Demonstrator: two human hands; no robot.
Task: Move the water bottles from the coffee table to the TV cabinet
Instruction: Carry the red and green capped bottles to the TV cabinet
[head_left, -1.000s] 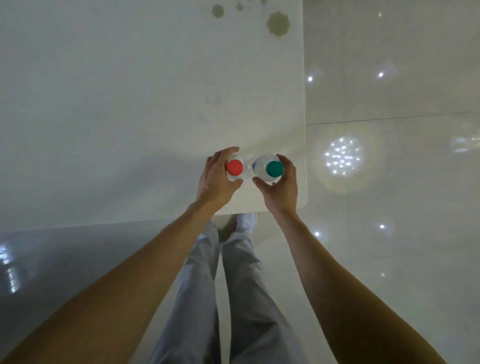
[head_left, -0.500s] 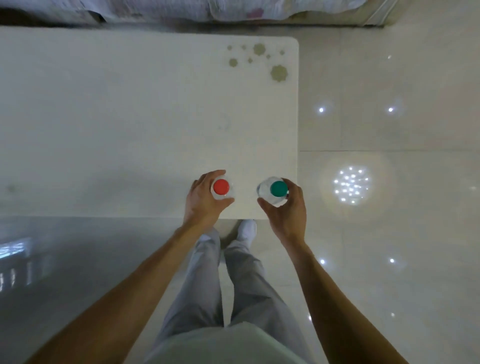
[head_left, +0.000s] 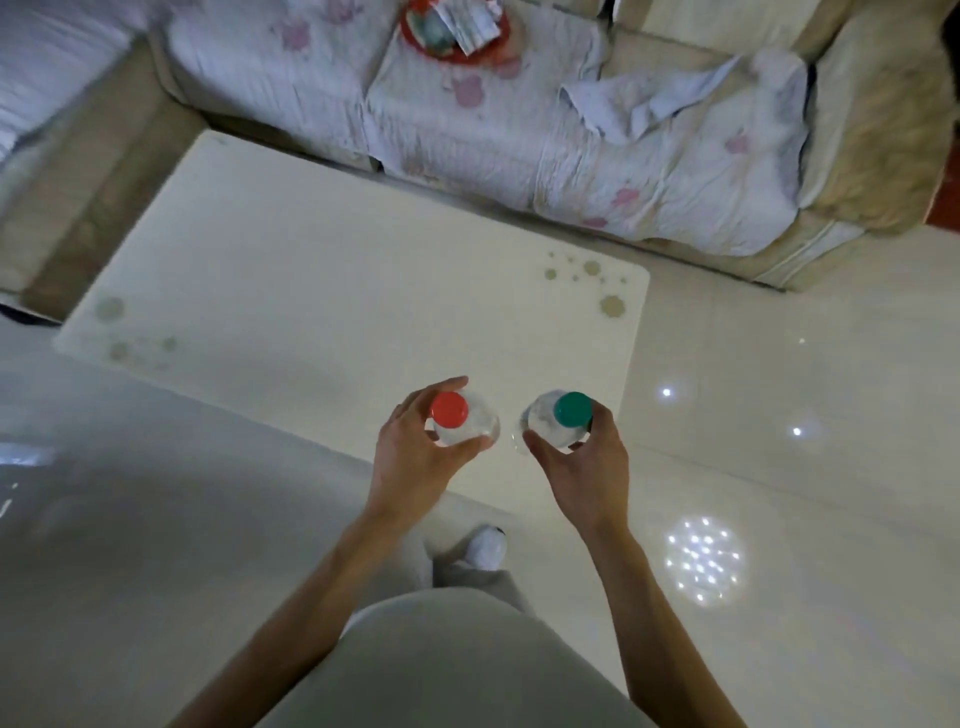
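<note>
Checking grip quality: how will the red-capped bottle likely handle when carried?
The red-capped bottle looks like smooth clear plastic, so probably slippery. The left hand curls its fingers round the body below the cap, which should hold it securely. Upright and capped, it seems unlikely to spill; its fill, hence weight, cannot be told.

Right of your right hand (head_left: 584, 467), floor (head_left: 779, 374) lies open, and on the near side too. The surface (head_left: 311, 291) runs bare left and far, until the sofa (head_left: 597, 156) walls off its far edge.
</note>
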